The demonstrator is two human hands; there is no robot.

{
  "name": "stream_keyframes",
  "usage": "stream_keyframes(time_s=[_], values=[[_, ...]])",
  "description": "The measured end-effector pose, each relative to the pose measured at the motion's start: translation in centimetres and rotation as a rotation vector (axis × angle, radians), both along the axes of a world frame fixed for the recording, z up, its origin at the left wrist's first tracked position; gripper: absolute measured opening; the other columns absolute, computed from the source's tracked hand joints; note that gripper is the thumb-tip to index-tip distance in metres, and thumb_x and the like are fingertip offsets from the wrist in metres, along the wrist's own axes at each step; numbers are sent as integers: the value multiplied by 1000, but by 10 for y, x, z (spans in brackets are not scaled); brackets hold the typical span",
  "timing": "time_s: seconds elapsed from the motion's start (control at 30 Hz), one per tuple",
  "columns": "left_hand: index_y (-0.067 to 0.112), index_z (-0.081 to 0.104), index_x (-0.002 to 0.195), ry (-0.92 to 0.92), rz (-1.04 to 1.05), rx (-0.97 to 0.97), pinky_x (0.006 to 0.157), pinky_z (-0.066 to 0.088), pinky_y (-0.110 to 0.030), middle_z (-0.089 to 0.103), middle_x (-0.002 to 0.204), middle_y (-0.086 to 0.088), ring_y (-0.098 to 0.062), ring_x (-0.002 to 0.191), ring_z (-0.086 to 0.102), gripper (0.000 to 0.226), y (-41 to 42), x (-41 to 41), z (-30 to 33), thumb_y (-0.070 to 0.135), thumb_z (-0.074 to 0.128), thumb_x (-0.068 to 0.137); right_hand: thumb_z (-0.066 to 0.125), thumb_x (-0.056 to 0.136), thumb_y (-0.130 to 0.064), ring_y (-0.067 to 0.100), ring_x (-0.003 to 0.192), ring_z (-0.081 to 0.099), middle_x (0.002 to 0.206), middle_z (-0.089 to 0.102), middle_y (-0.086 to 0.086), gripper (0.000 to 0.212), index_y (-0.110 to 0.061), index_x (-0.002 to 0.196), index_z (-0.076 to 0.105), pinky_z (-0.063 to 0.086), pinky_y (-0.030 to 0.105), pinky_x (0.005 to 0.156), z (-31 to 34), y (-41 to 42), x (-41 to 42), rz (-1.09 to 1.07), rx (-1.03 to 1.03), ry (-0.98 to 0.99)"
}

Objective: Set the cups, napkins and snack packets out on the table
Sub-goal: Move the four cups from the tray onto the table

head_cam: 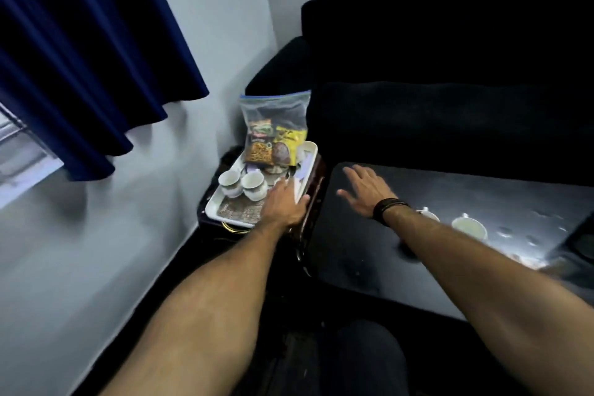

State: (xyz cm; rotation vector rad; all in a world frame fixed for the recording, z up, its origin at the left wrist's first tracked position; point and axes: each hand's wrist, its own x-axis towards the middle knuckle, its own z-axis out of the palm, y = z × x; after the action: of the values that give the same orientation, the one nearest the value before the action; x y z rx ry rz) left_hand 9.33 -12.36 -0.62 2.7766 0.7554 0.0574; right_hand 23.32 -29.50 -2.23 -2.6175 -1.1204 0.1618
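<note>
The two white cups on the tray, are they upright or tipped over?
Upright: both white cups stand on the tray with their open mouths facing up.

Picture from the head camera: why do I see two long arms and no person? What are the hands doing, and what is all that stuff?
The camera sits on the person's head and looks down, so you see only their own arms reaching out. It is one picture, from one view.

The left hand reaches over a white tray on a small stand by the wall. On the tray are two white cups and a clear zip bag with snack packets inside. Whether the fingers grip anything is too blurry to tell.

The right hand, with a dark wristband, hovers open and empty over the dark table. Two more cups already stand there.
</note>
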Motion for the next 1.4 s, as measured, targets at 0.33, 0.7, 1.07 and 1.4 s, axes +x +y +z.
stream_keyframes(time_s=[0.33,0.7,1.07,1.4], values=[[11,31,148,-4,292,-40,112,33,-43,41,146,-16,-34,136,39,77,128,-43,-17,27,65,81,64,86,-38,38,125,45,140,43,16,68,-18,143,32,44,47,100,7,168,-42,194,42,116],[24,22,153,95,312,-25,110,37,-47,29,148,-20,-44,137,30,76,189,9,-26,32,62,88,68,85,-41,41,129,43,140,37,23,81,-24,150,22,44,47,97,-23,264,-48,204,-75,168],[29,44,139,109,266,-87,96,50,-48,38,127,-20,-46,109,57,60,184,3,-31,17,65,85,50,96,-28,39,129,39,141,34,22,60,-16,147,23,42,46,96,-38,263,-62,160,-91,76],[31,35,145,-63,277,110,91,47,-47,40,128,-16,-39,113,53,63,137,-7,23,33,63,89,70,80,-15,42,114,54,132,40,17,64,-26,134,37,51,49,94,18,189,-20,11,313,206]])
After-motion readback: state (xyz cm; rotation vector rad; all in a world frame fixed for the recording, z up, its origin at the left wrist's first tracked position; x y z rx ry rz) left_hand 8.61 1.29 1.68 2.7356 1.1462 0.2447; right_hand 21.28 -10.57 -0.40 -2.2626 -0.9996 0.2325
